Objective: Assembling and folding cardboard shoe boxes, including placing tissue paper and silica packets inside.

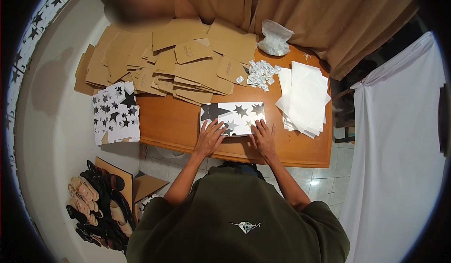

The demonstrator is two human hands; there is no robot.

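A closed white shoe-sized box (240,113) with black and grey stars lies on the wooden table in front of me, near its front edge. My left hand (209,139) rests on the box's near left part, fingers spread over the lid and edge. On the near right corner lies my right hand (263,140), its fingers stretched out too. Neither hand is wrapped round anything. The inside of the box is hidden.
Flat brown cardboard pieces (192,72) pile up behind. Star-printed sheets (115,115) are stacked at the left, white paper sheets (304,98) at the right. Small white sachets (261,75) lie by a plastic bag (276,41). Shoes (101,206) sit lower left; white cloth (399,145) hangs right.
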